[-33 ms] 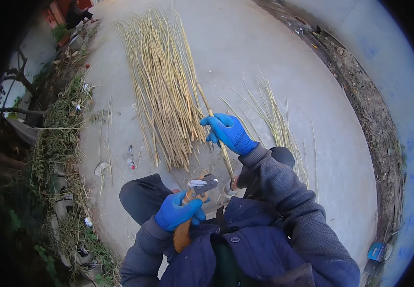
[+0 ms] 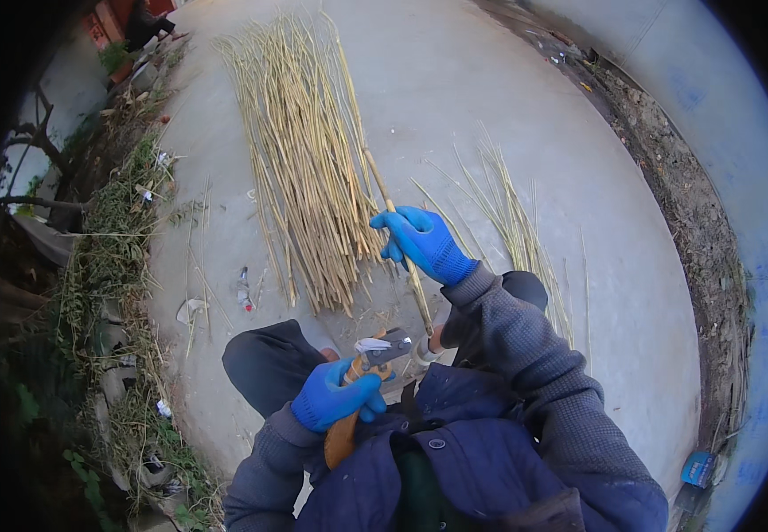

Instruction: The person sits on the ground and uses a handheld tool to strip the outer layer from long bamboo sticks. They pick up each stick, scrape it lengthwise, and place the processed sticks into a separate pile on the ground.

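My right hand (image 2: 426,243), in a blue knitted glove, is closed around a long tan stalk (image 2: 415,284). The stalk slants from the far side down to a thick lower end close to my right leg. In my left hand (image 2: 334,395), gloved in blue too, sits a cutting tool with a curved brown handle (image 2: 341,436) and a grey metal head. Something white covers part of that head. The head points right, close to the stalk's lower end; whether they touch I cannot tell. A thick bundle of similar stalks (image 2: 308,168) lies just beyond my hands to the left.
Thinner greenish stalks (image 2: 517,217) lie right of my right hand. The pale concrete floor (image 2: 490,80) runs between weeds (image 2: 105,257) at left and a dirt strip with a bluish wall (image 2: 765,222) at right. A blue container (image 2: 697,467) stands lower right. Another person (image 2: 143,25) is far left.
My left hand and the cutting tool have shifted slightly right, bringing the metal head nearer the stalk's lower end. My right hand keeps its hold on the stalk almost unmoved.
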### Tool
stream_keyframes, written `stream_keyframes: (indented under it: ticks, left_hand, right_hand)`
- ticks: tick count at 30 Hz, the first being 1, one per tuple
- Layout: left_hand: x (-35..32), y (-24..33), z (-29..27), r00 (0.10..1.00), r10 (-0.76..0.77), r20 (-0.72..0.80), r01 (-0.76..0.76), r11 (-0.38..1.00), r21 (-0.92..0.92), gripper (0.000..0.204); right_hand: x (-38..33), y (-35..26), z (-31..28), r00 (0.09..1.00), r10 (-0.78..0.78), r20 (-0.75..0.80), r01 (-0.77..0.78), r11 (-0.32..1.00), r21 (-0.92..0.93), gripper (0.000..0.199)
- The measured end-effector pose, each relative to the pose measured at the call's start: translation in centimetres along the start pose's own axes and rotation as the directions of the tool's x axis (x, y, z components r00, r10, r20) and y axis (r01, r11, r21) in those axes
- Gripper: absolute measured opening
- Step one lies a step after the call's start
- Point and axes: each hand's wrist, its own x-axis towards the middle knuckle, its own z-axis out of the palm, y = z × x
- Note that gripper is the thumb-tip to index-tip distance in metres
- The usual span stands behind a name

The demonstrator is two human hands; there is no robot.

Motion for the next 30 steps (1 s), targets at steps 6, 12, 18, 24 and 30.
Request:
stream_keyframes:
  ticks: [6, 12, 18, 24, 30]
  left_hand:
    - [-1.4, -0.4, 2.1, 0.999, -0.041, 0.025, 0.040, 0.999, 0.016, 0.033]
    - [-1.4, -0.7, 2.8, 0.994, -0.007, -0.109, 0.004, 1.000, -0.020, 0.032]
    - [-1.0, -1.8, 2.7, 0.973, 0.044, -0.225, -0.036, 0.999, 0.039, 0.030]
    - [-1.2, -1.9, 1.6, 0.993, -0.005, -0.120, 0.012, 0.999, 0.053, 0.029]
    - [-1.2, -4.0, 3.7, 0.977, 0.163, -0.141, -0.130, 0.967, 0.217, 0.029]
  right_hand:
    - [1.1, -1.8, 2.4, 0.998, -0.067, -0.005, 0.067, 0.996, 0.054, 0.032]
    - [1.3, -3.0, 4.4, 0.993, -0.053, -0.104, 0.060, 0.996, 0.068, 0.030]
    - [0.2, -2.1, 5.9, 0.982, -0.032, -0.186, 0.041, 0.998, 0.043, 0.023]
    - [-2.1, -1.2, 6.3, 0.973, -0.029, -0.228, 0.028, 1.000, -0.008, 0.023]
    - [-5.3, -2.4, 4.2, 0.998, -0.021, -0.054, 0.034, 0.972, 0.234, 0.028]
